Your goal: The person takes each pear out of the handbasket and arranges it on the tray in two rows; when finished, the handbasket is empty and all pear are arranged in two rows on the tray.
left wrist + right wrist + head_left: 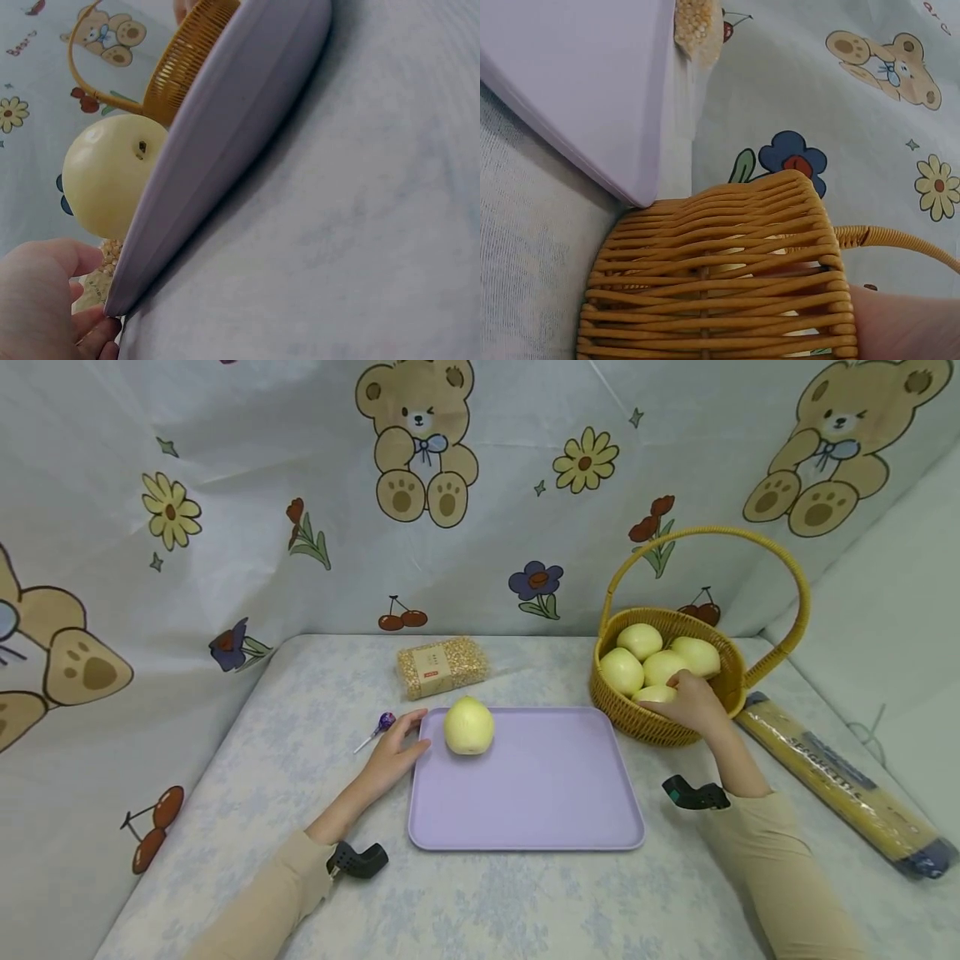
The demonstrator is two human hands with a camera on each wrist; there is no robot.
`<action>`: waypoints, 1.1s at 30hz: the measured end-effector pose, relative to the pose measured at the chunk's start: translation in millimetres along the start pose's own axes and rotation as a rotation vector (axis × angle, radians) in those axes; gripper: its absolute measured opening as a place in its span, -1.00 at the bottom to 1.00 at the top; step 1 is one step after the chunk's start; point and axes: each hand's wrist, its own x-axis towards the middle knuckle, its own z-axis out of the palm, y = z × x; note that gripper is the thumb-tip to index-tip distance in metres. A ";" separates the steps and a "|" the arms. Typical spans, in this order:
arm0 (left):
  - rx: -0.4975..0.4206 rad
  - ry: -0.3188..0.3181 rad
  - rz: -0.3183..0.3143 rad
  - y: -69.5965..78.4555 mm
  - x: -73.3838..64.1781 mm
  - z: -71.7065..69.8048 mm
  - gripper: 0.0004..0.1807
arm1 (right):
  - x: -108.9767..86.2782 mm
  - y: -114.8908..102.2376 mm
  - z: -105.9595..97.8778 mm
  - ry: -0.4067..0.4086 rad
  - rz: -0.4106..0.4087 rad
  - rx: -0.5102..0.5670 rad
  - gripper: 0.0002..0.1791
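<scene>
A round, pale yellow pear (pixel 468 727) sits at the far left of a lilac tray (pixel 532 802). My left hand (pixel 395 750) rests at the tray's back left corner. The left wrist view shows its fingertips touching the corner, while the thumb stands apart from the rim beside the pear (pixel 112 176). On the right, my right hand (pixel 697 700) reaches into a woven basket (pixel 652 725) with a tall handle. Its fingers grip the front pear (pixel 654 694) among several others. In the right wrist view the basket wall (pixel 720 285) hides most of that hand.
Behind the tray lies a clear bag of corn kernels (pixel 442 667). A purple-wrapped lollipop (pixel 386 722) lies left of the tray, close to my left hand. A long yellow packet of spaghetti (pixel 840 781) stretches along the right side. Patterned cloth (pixel 465 577) stands behind the table.
</scene>
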 end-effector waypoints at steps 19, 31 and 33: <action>0.002 -0.011 -0.050 5.2 -1.2 -1.5 -0.43 | -15.0 -34.6 -20.5 0.254 0.017 0.354 -0.21; 0.006 -0.011 -0.021 2.9 0.1 -1.9 -0.43 | -36.1 -95.8 9.5 0.182 -0.179 0.540 -0.31; 0.007 -0.009 -0.024 3.2 -0.1 -1.5 -0.44 | -38.5 -102.4 18.7 0.122 -0.185 0.557 -0.31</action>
